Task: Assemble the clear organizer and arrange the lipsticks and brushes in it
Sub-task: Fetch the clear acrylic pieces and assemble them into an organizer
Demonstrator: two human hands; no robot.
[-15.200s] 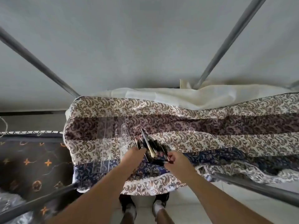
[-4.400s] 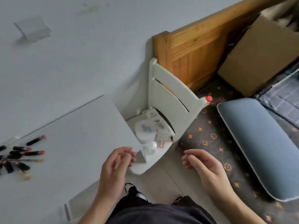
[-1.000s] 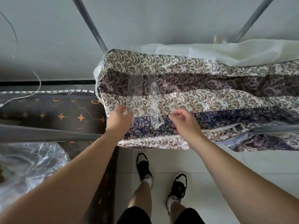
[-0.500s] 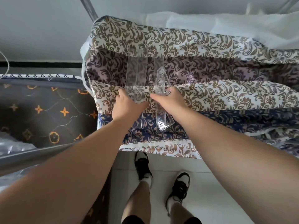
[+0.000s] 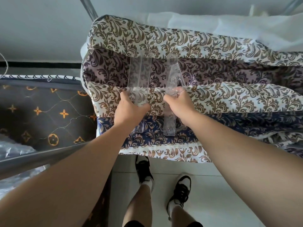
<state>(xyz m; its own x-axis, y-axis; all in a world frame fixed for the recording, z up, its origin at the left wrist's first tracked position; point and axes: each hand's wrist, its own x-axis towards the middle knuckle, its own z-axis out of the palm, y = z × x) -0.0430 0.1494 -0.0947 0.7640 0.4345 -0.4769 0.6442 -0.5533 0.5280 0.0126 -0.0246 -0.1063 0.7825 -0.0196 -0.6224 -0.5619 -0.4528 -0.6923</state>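
Two clear organizer pieces lie on a patterned bedspread (image 5: 213, 95). The flat clear panels (image 5: 139, 74) are on the left, and my left hand (image 5: 129, 108) grips their near part. A narrower clear slotted piece (image 5: 173, 76) lies to their right, running toward me. My right hand (image 5: 178, 104) grips it around its middle, and its near end (image 5: 169, 128) sticks out below my hand. No lipsticks or brushes are in view.
A white sheet (image 5: 229, 25) lies at the back of the bed. Grey metal bed-frame bars (image 5: 41, 158) cross the lower left and the top. A dark mattress with orange motifs (image 5: 41, 115) is to the left. My feet (image 5: 164, 182) stand on white floor tiles.
Over the last second both hands reached onto the bedspread and closed on the clear pieces. The view came closer to the bed.
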